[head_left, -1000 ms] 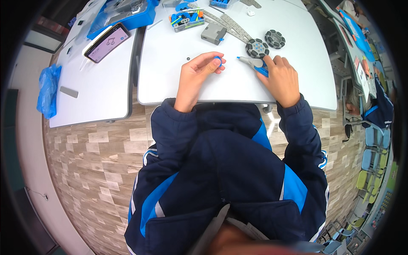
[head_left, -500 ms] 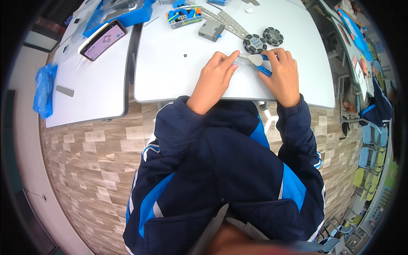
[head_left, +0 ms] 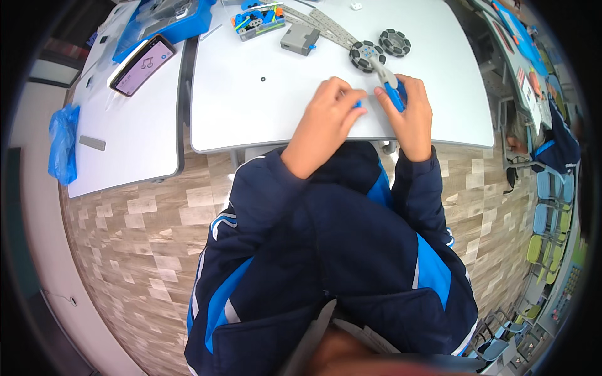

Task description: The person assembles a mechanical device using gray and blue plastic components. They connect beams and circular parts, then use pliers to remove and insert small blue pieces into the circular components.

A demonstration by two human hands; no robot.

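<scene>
In my right hand [head_left: 411, 116] are pliers [head_left: 385, 76] with blue handles and a grey head, the head tilted up toward the far side of the table. Between the thumb and fingers of my left hand [head_left: 325, 116] is a small blue piece [head_left: 358, 103], partly hidden by those fingers. Just beyond the pliers' head lies a black-and-grey roller wheel [head_left: 362, 57], joined to or touching long grey perforated beams [head_left: 323, 28]. A second roller wheel [head_left: 395, 42] rests to its right. A small black ring [head_left: 263, 79] lies on the table to the left of my hands.
A grey box-shaped part [head_left: 300, 39] and a clear container of small coloured parts [head_left: 258, 31] stand at the back. On the left table [head_left: 138, 150] are a propped phone [head_left: 143, 66], a blue tray [head_left: 164, 34], a grey bar [head_left: 92, 143] and a blue plastic bag [head_left: 64, 144].
My left hand has drawn away from the pliers' tip with the small blue piece in its fingers. The pliers have turned from pointing left to pointing away from me.
</scene>
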